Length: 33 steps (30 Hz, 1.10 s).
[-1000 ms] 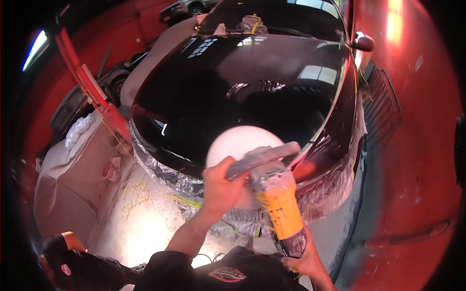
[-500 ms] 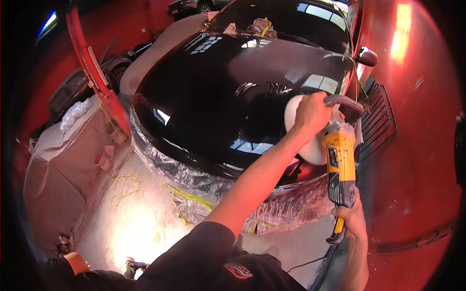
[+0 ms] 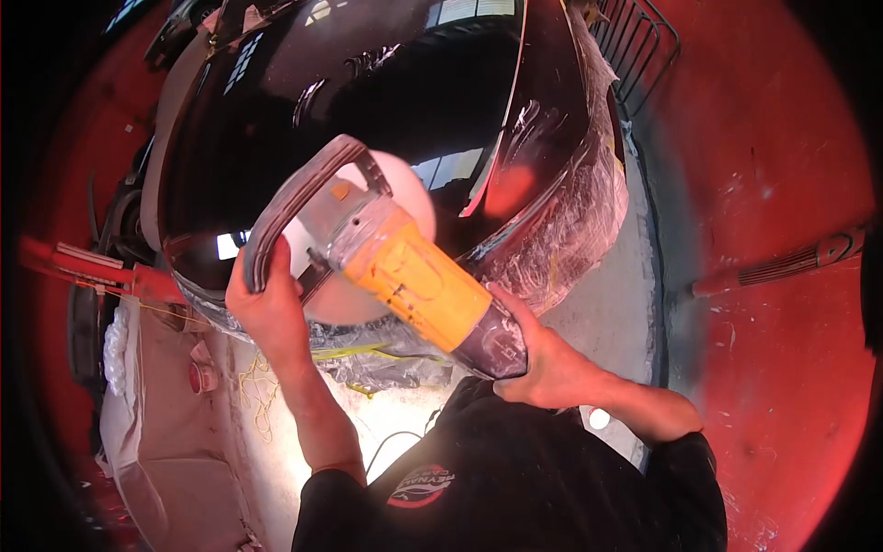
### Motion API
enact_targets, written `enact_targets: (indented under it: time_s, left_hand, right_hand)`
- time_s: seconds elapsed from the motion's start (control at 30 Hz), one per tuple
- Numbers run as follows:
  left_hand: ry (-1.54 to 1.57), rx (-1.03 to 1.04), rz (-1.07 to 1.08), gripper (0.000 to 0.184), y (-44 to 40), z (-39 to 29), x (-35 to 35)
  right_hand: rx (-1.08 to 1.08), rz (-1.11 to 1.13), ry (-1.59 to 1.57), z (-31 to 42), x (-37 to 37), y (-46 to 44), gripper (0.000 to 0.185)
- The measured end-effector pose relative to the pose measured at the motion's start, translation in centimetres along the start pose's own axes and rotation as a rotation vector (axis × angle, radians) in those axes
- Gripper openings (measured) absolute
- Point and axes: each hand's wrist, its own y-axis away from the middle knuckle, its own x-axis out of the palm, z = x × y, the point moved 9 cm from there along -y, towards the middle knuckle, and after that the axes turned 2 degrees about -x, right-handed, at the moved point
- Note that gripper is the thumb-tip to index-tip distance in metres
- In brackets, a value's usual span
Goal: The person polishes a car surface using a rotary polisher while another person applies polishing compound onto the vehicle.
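I hold a yellow and black polisher (image 3: 423, 281) across the front of a glossy black car hood (image 3: 368, 97). My left hand (image 3: 267, 299) is closed around one side of its curved front handle (image 3: 299, 189). Wrapped about the dark rear end of the body is my right hand (image 3: 547, 359). A round white pad (image 3: 411, 189) shows behind the tool head, partly hidden by it. Whether the pad touches the paint I cannot tell. Streaks of pale polish (image 3: 308, 101) lie on the hood beyond the pad.
Clear plastic film (image 3: 552, 267) with yellow-green tape (image 3: 345, 351) wraps the car's front. A dark metal rack (image 3: 639, 46) stands at the right by a red wall (image 3: 782, 368). A red post (image 3: 110, 271), a covered object (image 3: 184, 414) and yellow cord (image 3: 260, 396) are at left.
My hands have brought the polisher from the hood's right side leftward and closer to me, turning it to a diagonal. My left hand has shifted on the front handle. The view has swung right and down.
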Motion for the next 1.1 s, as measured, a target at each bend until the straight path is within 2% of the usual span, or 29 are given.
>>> enact_targets:
  time_s: [0.13, 0.2, 0.27, 0.33, 0.37, 0.47, 0.5, 0.6, 0.63, 0.7, 0.77, 0.83, 1.1]
  left_hand:
    - [-0.018, 0.008, 0.036, 0.014, 1.2, -0.3, 0.1]
    - [-0.064, 0.061, 0.06, 0.014, 1.2, -1.1, 1.5]
    - [-0.116, 0.146, 0.087, 0.014, 0.0, -3.3, 4.8]
    - [-0.123, 0.14, 0.167, 0.017, -1.8, -5.3, 8.9]
    - [-0.103, 0.193, 0.181, 0.02, -2.6, -6.6, 11.1]
    - [-0.115, 0.427, 0.21, 0.027, -5.3, -8.9, 18.2]
    - [-0.083, 0.434, 0.214, 0.027, -6.0, -9.4, 20.4]
    - [-0.045, 0.506, 0.145, 0.025, -7.5, -11.4, 25.7]
    - [-0.053, 0.435, 0.165, 0.035, -8.8, -10.4, 28.3]
    - [0.084, 0.371, 0.099, 0.025, -8.6, -10.2, 30.3]
    - [0.221, 0.198, 0.157, 0.023, -8.4, -9.9, 31.5]
    - [0.26, 0.125, 0.152, 0.021, -8.5, -10.0, 31.5]
    - [0.385, 0.066, 0.026, 0.024, -13.0, -6.2, 29.5]
  right_hand:
    - [0.092, 0.059, -0.022, -1.1, -0.1, 1.0, 0.114]
    - [0.079, 0.015, -0.021, -0.7, -1.8, 1.5, 0.115]
    - [0.085, -0.053, -0.049, 0.1, -3.9, 1.7, 0.116]
    - [0.108, -0.14, -0.103, 0.9, -6.5, 1.7, 0.116]
    - [-0.015, -0.214, -0.048, 0.8, -8.0, 1.5, 0.114]
    - [0.038, -0.373, -0.094, 1.3, -13.1, 1.0, 0.111]
    - [0.038, -0.436, -0.087, 1.0, -15.0, 0.8, 0.104]
    - [-0.007, -0.438, -0.105, 3.9, -19.0, -0.2, 0.088]
    - [0.02, -0.448, -0.088, 4.4, -20.3, -0.2, 0.084]
    - [0.055, -0.47, -0.022, 5.9, -22.8, 0.3, 0.081]
    - [0.094, -0.479, 0.06, 7.7, -24.8, 0.9, 0.08]
    - [0.119, -0.492, 0.119, 9.8, -25.5, 1.0, 0.079]
    - [0.162, -0.5, 0.341, 16.1, -24.8, -3.5, 0.087]
